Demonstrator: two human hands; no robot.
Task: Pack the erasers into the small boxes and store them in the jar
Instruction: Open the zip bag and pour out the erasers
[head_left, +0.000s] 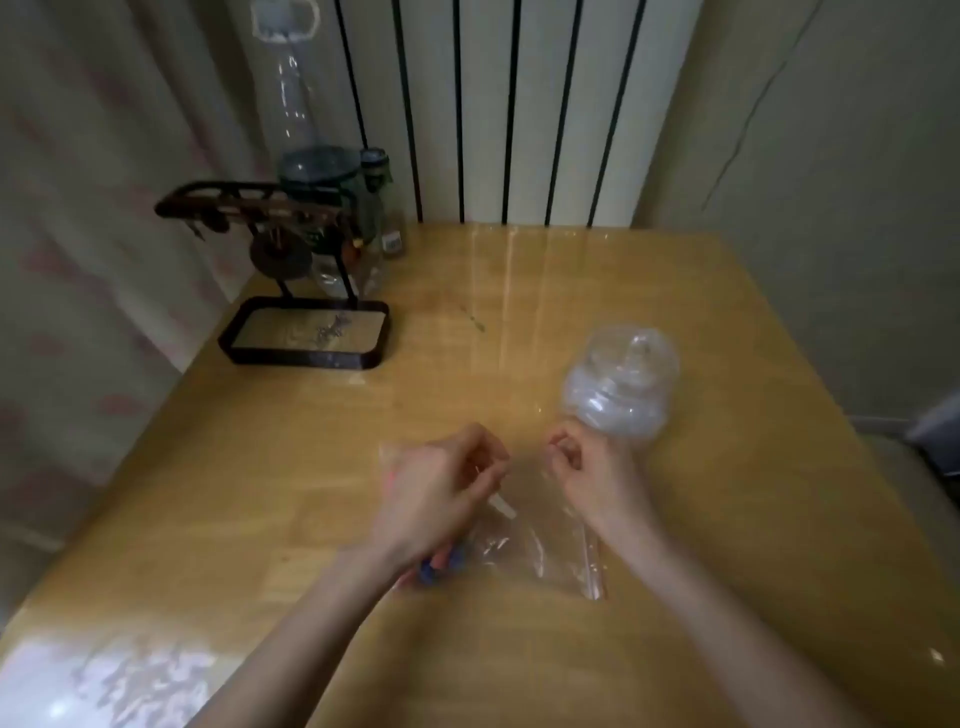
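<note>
A clear zip bag (540, 551) lies flat on the wooden table (260, 519) in front of me. My left hand (441, 488) hovers over its left part with fingers curled, pinching something small and pale; blur hides what it is. Blue and pink pieces (441, 564) show under my left wrist, apparently inside the bag. My right hand (587, 467) has its fingers curled at the bag's upper right edge; whether it pinches the plastic is unclear. A clear glass jar (623, 384) with a lid stands just beyond my right hand.
At the back left stands a dark ornament with a tray base (306, 338), with glass jars (332, 176) behind it. A radiator (493, 104) and curtains line the wall. A chair edge (935, 431) shows at the right.
</note>
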